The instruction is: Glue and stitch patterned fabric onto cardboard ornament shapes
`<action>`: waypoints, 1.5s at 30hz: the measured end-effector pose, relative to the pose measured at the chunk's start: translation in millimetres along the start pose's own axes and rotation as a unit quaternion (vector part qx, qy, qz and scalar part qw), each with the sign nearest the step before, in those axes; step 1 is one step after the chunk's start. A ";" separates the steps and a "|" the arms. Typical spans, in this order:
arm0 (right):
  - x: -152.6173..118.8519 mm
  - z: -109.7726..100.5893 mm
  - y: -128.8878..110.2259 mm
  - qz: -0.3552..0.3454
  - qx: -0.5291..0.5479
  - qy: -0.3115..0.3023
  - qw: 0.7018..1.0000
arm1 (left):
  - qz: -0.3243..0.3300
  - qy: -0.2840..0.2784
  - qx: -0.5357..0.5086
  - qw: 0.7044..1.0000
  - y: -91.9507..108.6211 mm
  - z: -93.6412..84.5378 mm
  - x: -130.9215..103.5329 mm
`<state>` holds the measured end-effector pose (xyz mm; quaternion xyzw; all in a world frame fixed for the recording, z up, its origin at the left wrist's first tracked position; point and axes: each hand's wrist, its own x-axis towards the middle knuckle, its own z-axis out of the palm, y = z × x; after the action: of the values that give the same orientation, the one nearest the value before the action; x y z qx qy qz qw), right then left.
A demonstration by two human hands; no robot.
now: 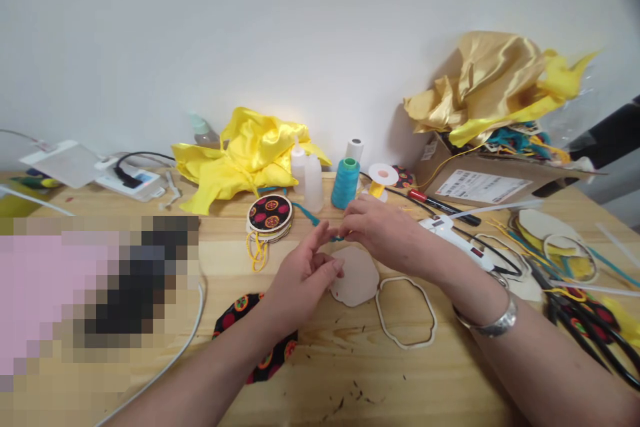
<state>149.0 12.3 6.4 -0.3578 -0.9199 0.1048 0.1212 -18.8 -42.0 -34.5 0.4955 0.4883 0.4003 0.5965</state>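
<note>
Both hands meet over the middle of the wooden table on a teal cord (306, 213). My left hand (305, 273) has the cord between its fingers, thumb bent below. My right hand (375, 230), wearing a silver bracelet at the wrist, pinches the same cord close by; its fingertips are partly hidden. Under the hands lies a pale scalloped disc (356, 277). A thin scalloped ring frame (406, 312) is to its right. Black patterned fabric (270, 363) lies partly beneath my left forearm. Behind my left hand sits a stack of fabric-covered rounds (270, 215) with yellow cord.
Toward the wall stand a teal thread cone (345, 185), plastic bottles (313, 183), a yellow ribbon spool (383, 180) and yellow satin (250, 153). On the right are a white glue gun (457, 243), black-handled scissors (590, 327) and a cardboard box (480, 180). A white cable (193, 327) runs left.
</note>
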 end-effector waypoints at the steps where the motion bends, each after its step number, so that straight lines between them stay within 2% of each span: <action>1: -0.2 0.2 -0.6 -0.005 0.004 0.001 1.000 | -0.005 0.001 -0.014 1.000 0.5 0.2 0.7; 6: -2.9 4.4 3.3 0.007 -0.015 0.030 0.999 | -0.054 0.025 -0.002 0.998 4.8 -1.1 1.0; 10: -11.1 2.0 4.4 0.103 -0.063 0.130 0.984 | -0.065 0.047 0.012 0.997 8.7 -2.7 -1.1; 12: -18.2 -1.2 -0.9 0.136 -0.040 0.168 0.976 | -0.051 0.048 0.026 0.997 9.9 -3.8 -2.3; 13: -22.6 -2.2 -4.7 0.147 -0.022 0.167 0.975 | -0.041 0.049 0.036 0.997 10.6 -4.3 -3.0; 15: -33.7 -1.3 -13.2 0.160 0.002 0.121 0.980 | -0.013 0.063 0.063 0.996 12.2 -5.3 -4.7; 18: -55.1 9.7 -22.3 0.164 -0.017 0.019 0.986 | 0.046 0.121 0.105 0.986 16.7 -6.8 -8.8; 21: -76.5 27.1 -24.7 0.171 -0.067 -0.030 0.982 | 0.102 0.179 0.129 0.970 22.1 -8.4 -14.9; 24: -91.8 38.8 -24.7 0.187 -0.114 -0.054 0.974 | 0.127 0.195 0.136 0.963 24.9 -9.0 -19.9; 28: -105.7 33.8 -23.6 0.188 -0.156 -0.066 0.968 | 0.098 0.168 0.086 0.977 25.8 -6.2 -19.8; 32: -114.3 18.3 -21.9 0.247 -0.186 -0.096 0.946 | -0.008 0.107 0.077 0.991 26.7 -5.4 -14.7; 34: -112.8 14.8 -22.3 0.278 -0.128 -0.066 0.950 | -0.054 0.090 0.097 0.990 25.7 -9.0 -11.9; 36: -106.8 15.8 -23.3 0.306 -0.011 -0.008 0.952 | -0.077 0.082 0.139 0.984 23.6 -14.7 -9.5; 38: -98.6 19.7 -23.8 0.335 0.109 0.034 0.935 | -0.080 0.071 0.186 0.977 20.9 -20.4 -7.9; 40: -91.1 24.5 -23.0 0.358 0.192 0.046 0.913 | -0.072 0.058 0.217 0.972 18.5 -24.1 -7.3; 45: -84.1 33.6 -21.1 0.371 0.307 0.063 0.874 | -0.073 0.037 0.230 0.970 15.9 -22.2 -8.6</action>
<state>185.7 -64.0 -32.0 -0.6238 -0.6311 0.3965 0.2353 -42.3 -42.9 -18.0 0.5670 0.6238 0.2511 0.4757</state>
